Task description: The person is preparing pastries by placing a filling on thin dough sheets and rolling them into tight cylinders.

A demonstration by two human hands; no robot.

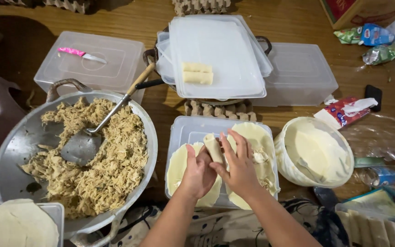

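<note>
1. Both hands meet at the lower middle of the frame over a clear plastic lid used as a work board. The left hand and right hand each have their grip closed around a pale rolled wrapper, fingers pressed along its length, seemingly to keep the roll tight.
2. Flat round wrappers lie under the hands, spread so that the roll rests on them.
3. A wide metal pan of shredded filling sits at left, close by, with a spatula resting in it, handle up.
4. Two finished rolls lie side by side on stacked lids at upper middle, apart from the raw work.
5. A round tub lined with pale wrappers stands just right of the hands on the wooden surface.
</note>
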